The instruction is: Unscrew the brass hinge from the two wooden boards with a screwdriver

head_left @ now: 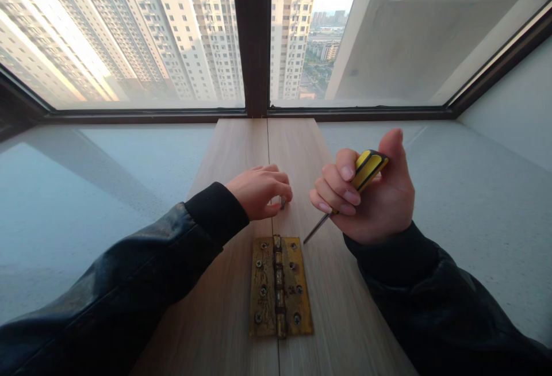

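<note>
Held apart, the left hand (263,191) pinches a small metal piece (283,203) and the right hand (377,203) grips a yellow-and-black screwdriver (369,170), tip just beside the hinge's (280,287) far right corner. Nearer, that hinge straddles two wooden boards (224,307); a window frame (255,37) stands at the far end.

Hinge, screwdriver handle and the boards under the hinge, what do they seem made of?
Hinge: metal, perhaps brass or brass-plated, judging by its worn gold surface and dark stains.
Screwdriver handle: probably plastic, smooth yellow with black, possibly rubber, strips.
Boards: wood or wood-look laminate, matte, from the pale lengthwise grain.
</note>
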Demonstrator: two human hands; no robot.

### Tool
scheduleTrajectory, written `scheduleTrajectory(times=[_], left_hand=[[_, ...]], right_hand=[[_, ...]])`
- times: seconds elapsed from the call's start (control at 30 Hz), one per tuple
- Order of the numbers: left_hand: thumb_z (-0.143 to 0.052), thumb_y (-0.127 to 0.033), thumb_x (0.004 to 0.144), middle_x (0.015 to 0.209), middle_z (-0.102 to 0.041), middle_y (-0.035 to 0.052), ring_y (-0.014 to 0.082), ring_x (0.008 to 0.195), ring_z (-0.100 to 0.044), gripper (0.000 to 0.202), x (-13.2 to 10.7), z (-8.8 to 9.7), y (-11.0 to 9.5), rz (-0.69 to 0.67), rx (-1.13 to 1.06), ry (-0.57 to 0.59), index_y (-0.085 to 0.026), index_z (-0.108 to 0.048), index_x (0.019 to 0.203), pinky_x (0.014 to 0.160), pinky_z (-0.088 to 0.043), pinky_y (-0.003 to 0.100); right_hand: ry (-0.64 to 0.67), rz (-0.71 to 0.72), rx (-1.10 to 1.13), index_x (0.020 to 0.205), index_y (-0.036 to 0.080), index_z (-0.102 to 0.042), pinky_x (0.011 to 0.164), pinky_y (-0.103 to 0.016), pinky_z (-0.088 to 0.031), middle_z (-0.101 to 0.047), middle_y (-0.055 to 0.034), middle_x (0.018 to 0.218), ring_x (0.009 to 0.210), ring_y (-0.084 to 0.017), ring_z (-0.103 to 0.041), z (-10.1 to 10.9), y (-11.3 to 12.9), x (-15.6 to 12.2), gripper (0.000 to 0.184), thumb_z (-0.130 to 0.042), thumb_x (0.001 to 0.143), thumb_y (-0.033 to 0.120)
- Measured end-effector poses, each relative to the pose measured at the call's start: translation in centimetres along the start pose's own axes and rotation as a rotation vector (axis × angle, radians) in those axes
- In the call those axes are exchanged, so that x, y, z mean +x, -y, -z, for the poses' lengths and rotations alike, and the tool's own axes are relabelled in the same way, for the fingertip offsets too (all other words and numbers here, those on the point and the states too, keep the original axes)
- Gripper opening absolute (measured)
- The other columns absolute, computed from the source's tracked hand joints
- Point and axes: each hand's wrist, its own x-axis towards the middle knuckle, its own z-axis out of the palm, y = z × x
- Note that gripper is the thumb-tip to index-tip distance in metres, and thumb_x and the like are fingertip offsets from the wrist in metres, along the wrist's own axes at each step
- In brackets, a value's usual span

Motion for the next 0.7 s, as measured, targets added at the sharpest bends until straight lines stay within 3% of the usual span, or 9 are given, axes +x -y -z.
scheduleTrajectory(times=[0.17, 0.47, 0.57, 0.7], left_hand=[[-0.057, -0.021, 0.075, 0.085, -0.061, 0.0056, 0.019, 0.082, -0.051, 0.011, -0.1, 0.1, -0.1, 0.137, 0.098, -0.016, -0.017, -0.066, 0.078, 0.073, -0.042, 0.031], [-0.056, -0.03, 0.078, 0.087, -0.06, 0.0065, 0.0198, 0.084, -0.052, 0.019, -1.2, -0.2, 0.1, 0.227, 0.01, -0.027, -0.016, -0.065, 0.088, 0.075, -0.043, 0.033], [-0.056, -0.032, 0.079, 0.09, -0.061, 0.0065, 0.0185, 0.086, -0.053, 0.023, -2.0, 0.0, 0.7, 0.23, -0.049, -0.106, -0.016, -0.064, 0.094, 0.078, -0.043, 0.032], [-0.052, -0.031, 0.081, 0.083, -0.061, 0.0048, 0.0138, 0.075, -0.053, 0.019, -4.4, 0.3, 2.1, 0.345, -0.066, -0.294, -0.016, -0.063, 0.085, 0.07, -0.042, 0.027]], right_hand=[[0.005, 0.005, -0.002, 0.066, 0.017, -0.06, 0.049, -0.024, -0.04, -0.039, 0.0042, 0.047, 0.038, -0.008, -0.038, -0.1, 0.1, -0.1, 0.048, -0.05, 0.087, 0.059], [0.039, 0.014, -0.022, 0.067, 0.017, -0.06, 0.049, -0.025, -0.039, -0.04, 0.0043, 0.047, 0.039, -0.008, -0.038, 0.1, 0.1, 0.1, 0.048, -0.05, 0.088, 0.06], [0.045, 0.02, -0.039, 0.071, 0.018, -0.058, 0.049, -0.025, -0.038, -0.041, 0.0045, 0.049, 0.04, -0.009, -0.038, -0.1, 0.4, -0.1, 0.045, -0.051, 0.087, 0.059], [0.066, 0.012, -0.054, 0.069, 0.019, -0.047, 0.046, -0.024, -0.033, -0.037, 0.0065, 0.051, 0.04, -0.008, -0.033, -1.1, 1.5, -0.6, 0.04, -0.052, 0.086, 0.055]])
